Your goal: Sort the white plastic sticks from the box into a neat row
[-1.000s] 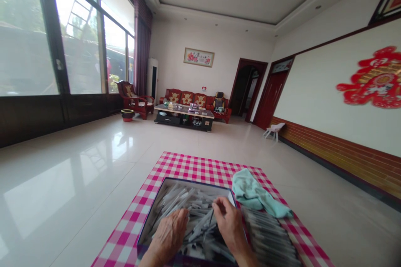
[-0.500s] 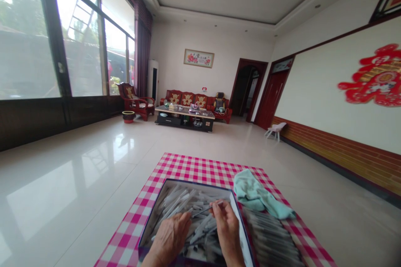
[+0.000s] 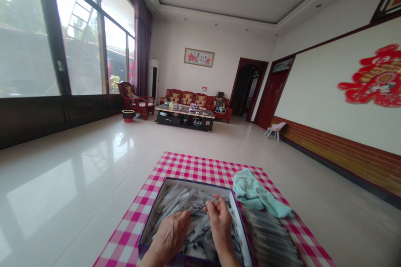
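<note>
My left hand [image 3: 171, 233] and my right hand [image 3: 219, 222] are above a shallow box [image 3: 241, 221] with a dark blue rim and white inner walls. Between them runs a thin dark pen refill [image 3: 198, 210], one end pinched in the left fingers, the other in the right thumb and fingers. Beneath the hands, the box holds a loose heap of translucent pen barrels [image 3: 175, 200] and small dark parts. Right of the box lies a row of dark-and-clear pens [image 3: 272, 238], blurred, side by side. My wrists cover part of the box's near side.
A mint-green cloth [image 3: 257, 194] lies crumpled beyond the pens. Everything rests on a table with a pink-and-white checked cover [image 3: 131, 225]. Farther off stand a coffee table [image 3: 184, 111], a red wooden sofa [image 3: 188, 98] and a small chair [image 3: 275, 130] by the right wall.
My right hand has moved slightly left, closer to my left hand, and less of the refill shows between them. The left hand has barely moved.
</note>
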`<state>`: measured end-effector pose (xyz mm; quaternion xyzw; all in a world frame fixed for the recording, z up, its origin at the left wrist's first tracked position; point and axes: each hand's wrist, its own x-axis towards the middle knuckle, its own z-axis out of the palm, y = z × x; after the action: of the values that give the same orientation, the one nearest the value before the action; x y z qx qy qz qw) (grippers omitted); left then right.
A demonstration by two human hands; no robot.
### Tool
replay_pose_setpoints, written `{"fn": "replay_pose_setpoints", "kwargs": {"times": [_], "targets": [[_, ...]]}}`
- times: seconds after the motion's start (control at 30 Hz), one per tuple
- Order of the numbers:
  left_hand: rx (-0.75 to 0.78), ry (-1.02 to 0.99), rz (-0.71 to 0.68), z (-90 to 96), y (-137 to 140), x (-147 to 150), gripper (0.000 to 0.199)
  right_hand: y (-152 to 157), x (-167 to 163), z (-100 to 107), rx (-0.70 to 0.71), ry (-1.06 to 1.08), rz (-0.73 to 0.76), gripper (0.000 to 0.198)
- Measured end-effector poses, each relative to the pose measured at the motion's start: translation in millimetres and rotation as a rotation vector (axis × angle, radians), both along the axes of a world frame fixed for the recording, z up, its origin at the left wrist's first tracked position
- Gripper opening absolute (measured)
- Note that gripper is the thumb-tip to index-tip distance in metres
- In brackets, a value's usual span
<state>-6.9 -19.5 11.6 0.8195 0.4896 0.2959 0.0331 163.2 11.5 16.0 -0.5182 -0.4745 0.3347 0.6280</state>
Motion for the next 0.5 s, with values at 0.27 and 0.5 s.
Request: {"fn": "replay_pose_setpoints", "kwargs": {"times": [0.27,0.5], "targets": [[0.007,-0.008,-0.003,-3.2,2,0,0.026,-8,-8,-1,-0.15,0.154,0.221,0.036],[0.143,-0.048,-0.04,-8.6,4,-3,0.031,-19,-11,8,-0.233,-0.075,0.446,0.034]]}}
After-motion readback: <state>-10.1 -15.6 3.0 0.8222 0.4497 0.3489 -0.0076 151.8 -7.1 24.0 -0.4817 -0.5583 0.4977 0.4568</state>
